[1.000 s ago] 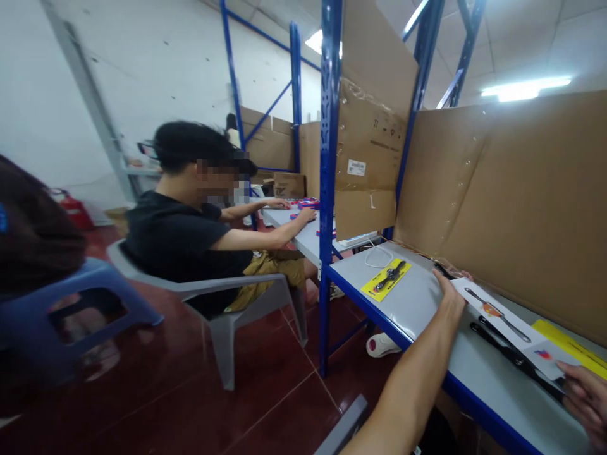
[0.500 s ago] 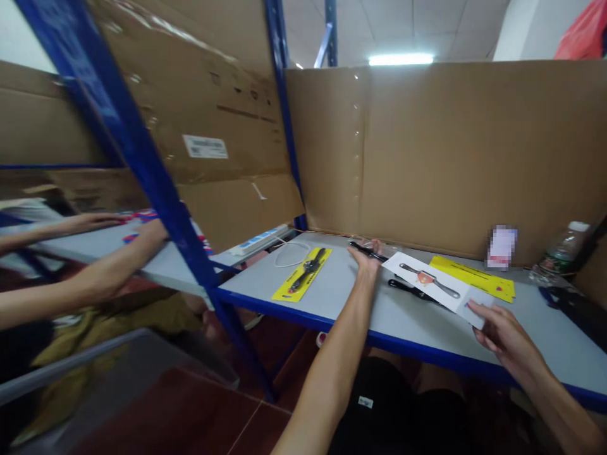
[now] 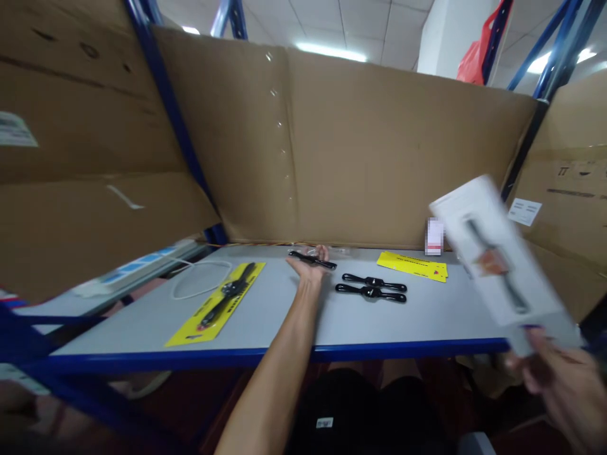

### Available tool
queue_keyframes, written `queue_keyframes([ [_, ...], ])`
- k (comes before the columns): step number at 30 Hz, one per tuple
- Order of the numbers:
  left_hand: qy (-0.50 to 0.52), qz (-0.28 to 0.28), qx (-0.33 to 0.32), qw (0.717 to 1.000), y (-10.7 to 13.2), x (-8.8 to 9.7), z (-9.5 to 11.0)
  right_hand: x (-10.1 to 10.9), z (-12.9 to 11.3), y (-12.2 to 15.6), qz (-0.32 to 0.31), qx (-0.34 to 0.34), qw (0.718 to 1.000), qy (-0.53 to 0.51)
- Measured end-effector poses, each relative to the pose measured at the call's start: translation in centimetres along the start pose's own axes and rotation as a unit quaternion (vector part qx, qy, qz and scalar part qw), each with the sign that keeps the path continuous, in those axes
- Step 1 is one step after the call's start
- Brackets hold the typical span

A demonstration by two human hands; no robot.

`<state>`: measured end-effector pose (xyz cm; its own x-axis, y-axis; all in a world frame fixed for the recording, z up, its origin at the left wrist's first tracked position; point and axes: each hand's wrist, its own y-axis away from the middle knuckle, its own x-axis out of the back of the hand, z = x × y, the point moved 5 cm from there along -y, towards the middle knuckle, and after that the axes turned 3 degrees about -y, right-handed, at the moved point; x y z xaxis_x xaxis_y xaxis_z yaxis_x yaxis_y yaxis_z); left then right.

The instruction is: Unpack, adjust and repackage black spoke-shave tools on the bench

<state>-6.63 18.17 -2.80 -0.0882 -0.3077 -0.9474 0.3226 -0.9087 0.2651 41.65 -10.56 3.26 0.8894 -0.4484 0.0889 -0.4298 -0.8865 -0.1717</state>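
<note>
On my left hand [image 3: 308, 270], turned palm up over the table, rests a black spokeshave [image 3: 318, 260], lying across the palm and fingers. A white box [image 3: 497, 253] printed with a picture of a spokeshave is held at its lower end by my right hand [image 3: 554, 373]; both are blurred by motion. Two more black spokeshaves, an upper one [image 3: 386, 285] and a lower one [image 3: 386, 295], lie side by side on the table to the right of my left hand. Left of it, another spokeshave [image 3: 220, 309] lies on a yellow card [image 3: 193, 330].
Yellow printed cards [image 3: 412, 265] lie near the back of the grey table [image 3: 279, 316], which has a blue front edge. Cardboard walls [image 3: 370, 151] close in the back and sides. A power strip [image 3: 137, 268] and white cable [image 3: 177, 296] are at left.
My right hand has swung the white box right and upward, away from my left hand and the spokeshaves. The view has turned right. My left hand still holds a spokeshave.
</note>
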Motion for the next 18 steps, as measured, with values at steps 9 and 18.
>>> queue_keyframes([
  [9, -0.020, 0.021, -0.001, 1.000, 0.9, 0.2, 0.4, -12.3, 2.1, -11.6, -0.128, 0.277, 0.902, 0.304],
  [18, -0.013, 0.026, 0.007, 1.000, 0.4, 0.5, 0.2, -12.7, 4.5, -20.5, -0.205, 0.419, 0.700, 0.541],
])
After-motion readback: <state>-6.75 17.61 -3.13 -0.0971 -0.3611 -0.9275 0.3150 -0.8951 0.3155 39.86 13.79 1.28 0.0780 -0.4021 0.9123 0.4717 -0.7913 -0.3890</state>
